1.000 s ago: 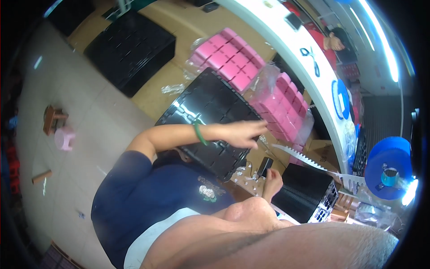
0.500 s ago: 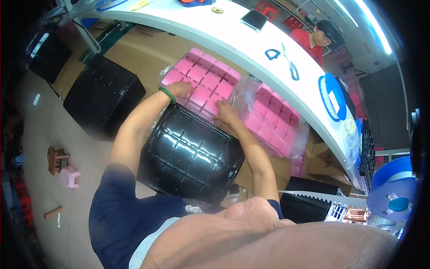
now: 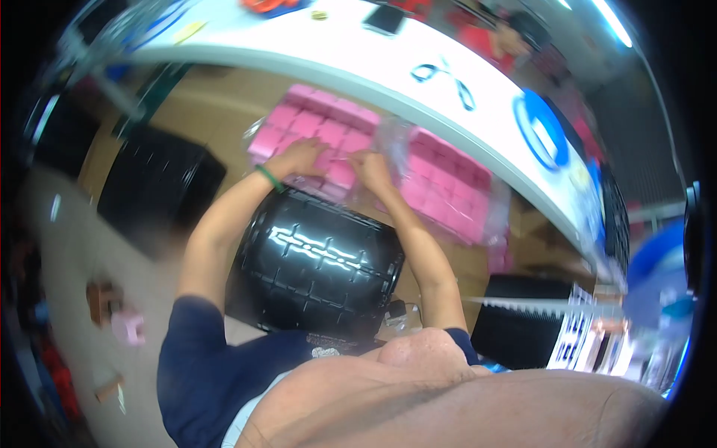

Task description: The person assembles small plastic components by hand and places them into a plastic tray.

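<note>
A pink slotted foam block (image 3: 345, 137) lies beyond the black slotted tray (image 3: 317, 261), which sits between my forearms, close to my body. Loose clear plastic film (image 3: 390, 142) shows around the pink block. My left hand (image 3: 300, 157), wearing a green bangle (image 3: 269, 178), rests with fingers stretched over the block's near side. At the block's near right side, my right hand (image 3: 370, 170) has its fingers curled together. What they pinch, if anything, is too blurred to make out. A second pink slotted block (image 3: 444, 183), partly wrapped in film, lies to the right.
Beyond the blocks runs a white table (image 3: 328, 46) with scissors (image 3: 446, 81), a phone (image 3: 385, 20) and a blue spool (image 3: 539, 128). Black slotted trays (image 3: 160, 179) stand at left; a black box (image 3: 519, 313) is at right. A person in red (image 3: 485, 41) is across the table.
The view has shifted, and the picture is blurrier. My left hand has slid toward the middle of the pink block. The right hand's fingers, spread earlier, have drawn together and come nearer the left hand.
</note>
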Tool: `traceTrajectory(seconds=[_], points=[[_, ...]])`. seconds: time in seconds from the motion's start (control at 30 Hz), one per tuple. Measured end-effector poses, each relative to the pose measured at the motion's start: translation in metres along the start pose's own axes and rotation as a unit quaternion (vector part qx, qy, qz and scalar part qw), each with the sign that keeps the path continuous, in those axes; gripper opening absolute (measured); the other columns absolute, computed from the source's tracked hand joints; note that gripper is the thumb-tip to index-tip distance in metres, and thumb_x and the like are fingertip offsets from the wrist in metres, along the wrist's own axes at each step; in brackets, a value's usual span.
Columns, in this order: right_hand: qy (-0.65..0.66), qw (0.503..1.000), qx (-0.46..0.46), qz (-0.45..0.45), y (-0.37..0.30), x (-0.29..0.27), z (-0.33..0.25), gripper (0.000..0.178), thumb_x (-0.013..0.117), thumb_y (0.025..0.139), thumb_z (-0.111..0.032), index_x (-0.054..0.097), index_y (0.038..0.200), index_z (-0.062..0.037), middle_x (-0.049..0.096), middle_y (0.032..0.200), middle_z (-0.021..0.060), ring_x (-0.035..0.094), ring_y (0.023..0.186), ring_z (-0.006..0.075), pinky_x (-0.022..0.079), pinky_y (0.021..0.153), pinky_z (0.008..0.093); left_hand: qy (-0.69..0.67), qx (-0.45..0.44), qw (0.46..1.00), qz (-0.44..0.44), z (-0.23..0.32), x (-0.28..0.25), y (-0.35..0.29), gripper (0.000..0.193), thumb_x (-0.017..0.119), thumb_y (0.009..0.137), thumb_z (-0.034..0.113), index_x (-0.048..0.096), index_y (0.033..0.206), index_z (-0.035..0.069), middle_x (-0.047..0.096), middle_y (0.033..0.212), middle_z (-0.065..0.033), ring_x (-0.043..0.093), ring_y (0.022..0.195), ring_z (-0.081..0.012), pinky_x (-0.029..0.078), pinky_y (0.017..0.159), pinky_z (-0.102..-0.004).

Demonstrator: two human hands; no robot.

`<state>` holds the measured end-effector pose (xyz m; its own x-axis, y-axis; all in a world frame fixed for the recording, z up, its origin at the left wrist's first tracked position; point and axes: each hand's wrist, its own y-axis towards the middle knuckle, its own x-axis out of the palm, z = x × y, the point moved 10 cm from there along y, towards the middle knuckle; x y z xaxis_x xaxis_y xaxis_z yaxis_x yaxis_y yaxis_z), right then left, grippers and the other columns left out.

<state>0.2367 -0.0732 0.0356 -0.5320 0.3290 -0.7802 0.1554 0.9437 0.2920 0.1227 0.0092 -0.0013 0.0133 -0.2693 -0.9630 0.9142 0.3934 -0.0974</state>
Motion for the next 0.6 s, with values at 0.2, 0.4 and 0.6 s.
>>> traceTrajectory(seconds=[0.2, 0.4, 0.6], points=[[-0.022, 0.999, 0.01, -0.03, 0.022, 0.036, -0.018, 0.015, 0.06, 0.075, -0.013, 0.071, 0.077, -0.0024, 0.066, 0.077, 0.021, 0.066, 0.076, 0.0394, 0.052, 0.072, 0.05, -0.015, 0.041, 0.997, 0.065, -0.009, -0.006, -0.006, 0.034, 0.048, 0.098, 0.028, 0.065, 0.123, 0.013, 0.058, 0.128, -0.021, 0.056, 0.116, -0.0379, 0.046, 0.098, -0.0449], [-0.104, 0.993, 0.009, -0.057, 0.009, 0.038, -0.008, 0.025, 0.065, 0.078, -0.026, 0.073, 0.089, -0.0047, 0.07, 0.091, 0.0189, 0.069, 0.087, 0.0355, 0.054, 0.077, 0.0461, -0.085, -0.012, 0.996, -0.005, 0.015, -0.015, 0.004, 0.031, 0.057, 0.094, 0.024, 0.067, 0.115, 0.003, 0.061, 0.124, -0.0218, 0.058, 0.115, -0.0394, 0.045, 0.1, -0.0432], [-0.08, 0.987, 0.098, -0.094, 0.024, 0.068, 0.006, 0.024, 0.067, 0.077, -0.028, 0.075, 0.085, -0.0072, 0.071, 0.087, 0.0174, 0.069, 0.084, 0.0343, 0.055, 0.075, 0.0451, -0.085, 0.015, 0.996, 0.006, -0.027, 0.008, 0.005, 0.032, 0.058, 0.094, 0.024, 0.068, 0.115, 0.002, 0.06, 0.128, -0.0218, 0.058, 0.117, -0.0384, 0.044, 0.101, -0.0416]])
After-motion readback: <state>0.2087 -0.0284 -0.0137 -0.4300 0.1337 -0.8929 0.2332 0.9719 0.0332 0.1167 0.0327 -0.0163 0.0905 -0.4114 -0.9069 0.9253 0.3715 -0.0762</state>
